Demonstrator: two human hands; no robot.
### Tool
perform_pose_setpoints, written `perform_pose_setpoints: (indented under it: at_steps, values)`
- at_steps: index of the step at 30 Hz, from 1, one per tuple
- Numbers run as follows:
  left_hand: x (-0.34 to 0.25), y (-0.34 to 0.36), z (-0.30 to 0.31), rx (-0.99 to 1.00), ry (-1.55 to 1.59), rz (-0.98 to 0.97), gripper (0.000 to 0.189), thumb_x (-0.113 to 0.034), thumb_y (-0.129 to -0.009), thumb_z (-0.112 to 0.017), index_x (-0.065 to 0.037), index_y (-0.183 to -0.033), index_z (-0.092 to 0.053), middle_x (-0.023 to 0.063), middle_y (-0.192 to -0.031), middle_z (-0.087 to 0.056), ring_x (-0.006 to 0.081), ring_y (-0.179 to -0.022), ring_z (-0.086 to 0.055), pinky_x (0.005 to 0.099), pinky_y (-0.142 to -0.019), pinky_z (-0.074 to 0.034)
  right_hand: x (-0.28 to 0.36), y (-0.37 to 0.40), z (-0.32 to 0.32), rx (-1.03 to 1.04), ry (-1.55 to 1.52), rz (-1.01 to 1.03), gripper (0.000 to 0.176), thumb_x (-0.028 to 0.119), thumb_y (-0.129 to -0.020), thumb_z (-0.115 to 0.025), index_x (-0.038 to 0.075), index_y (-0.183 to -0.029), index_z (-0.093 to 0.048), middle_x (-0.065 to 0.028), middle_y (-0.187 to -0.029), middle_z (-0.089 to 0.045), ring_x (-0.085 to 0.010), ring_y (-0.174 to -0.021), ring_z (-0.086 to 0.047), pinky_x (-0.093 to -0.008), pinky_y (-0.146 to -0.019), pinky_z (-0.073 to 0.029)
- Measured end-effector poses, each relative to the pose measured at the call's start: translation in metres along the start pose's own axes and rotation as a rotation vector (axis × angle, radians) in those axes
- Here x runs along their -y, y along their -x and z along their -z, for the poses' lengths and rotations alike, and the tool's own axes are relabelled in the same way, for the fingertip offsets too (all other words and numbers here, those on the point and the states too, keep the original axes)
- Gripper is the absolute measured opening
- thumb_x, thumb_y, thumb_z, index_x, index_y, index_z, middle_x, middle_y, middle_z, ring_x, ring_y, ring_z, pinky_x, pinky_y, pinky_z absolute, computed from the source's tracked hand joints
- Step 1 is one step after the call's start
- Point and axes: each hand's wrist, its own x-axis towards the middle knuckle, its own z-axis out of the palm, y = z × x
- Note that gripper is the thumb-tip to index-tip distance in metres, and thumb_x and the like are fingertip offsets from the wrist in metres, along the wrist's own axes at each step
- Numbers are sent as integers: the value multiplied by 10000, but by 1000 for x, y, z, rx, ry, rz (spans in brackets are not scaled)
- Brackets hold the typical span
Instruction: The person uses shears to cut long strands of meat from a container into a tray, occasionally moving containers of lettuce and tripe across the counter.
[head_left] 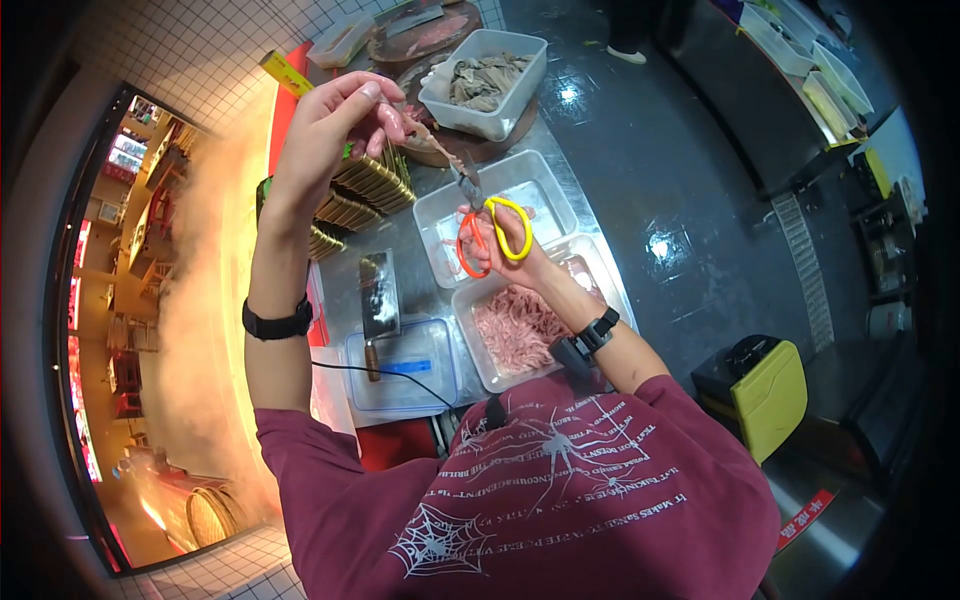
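Observation:
My left hand (335, 120) is raised at the upper left, its fingers pinched round a strip of pink raw meat (420, 133). The strip stretches down and right to the blades of the scissors (524, 230), which have one yellow and one orange handle loop. My right hand (497, 258) is wrapped round those handles. Under the scissors lies a clear plastic tray (432, 200) with a few pink scraps. Nearer my body, a second tub (468, 320) is filled with many thin pink meat strips (515, 325), partly covered by my right forearm.
A cleaver (379, 290) lies with its wooden handle over a blue-rimmed plastic box (452, 380). Behind stand a tub (500, 122) of greyish pieces and round chopping boards (385, 45). Bundled yellow-brown slats (365, 190) sit at the left, beside a steamy glass window (215, 330).

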Motion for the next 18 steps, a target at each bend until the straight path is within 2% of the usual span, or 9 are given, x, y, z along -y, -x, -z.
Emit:
perform_pose_setpoints:
  at_steps: [13,18]
  values:
    - [-11,9,-7,10,24,-24,258,-216,-981,-432,-13,-987,-591,59,-733,-646,45,-561,-503,182,-491,-330,5,0,-3,-26,-11,18,504,439,-958,-469,58,-1287,-438,-84,-946,-590,-122,-616,-496,-273,-539,-420]
    - [-10,10,-8,15,24,12,267,-220,-974,-453,10,-1003,-584,31,-717,-607,58,-573,-486,181,-510,-328,8,2,-7,-54,16,45,458,365,-958,-501,30,-1266,-448,-89,-938,-584,-112,-607,-504,-256,-503,-414]
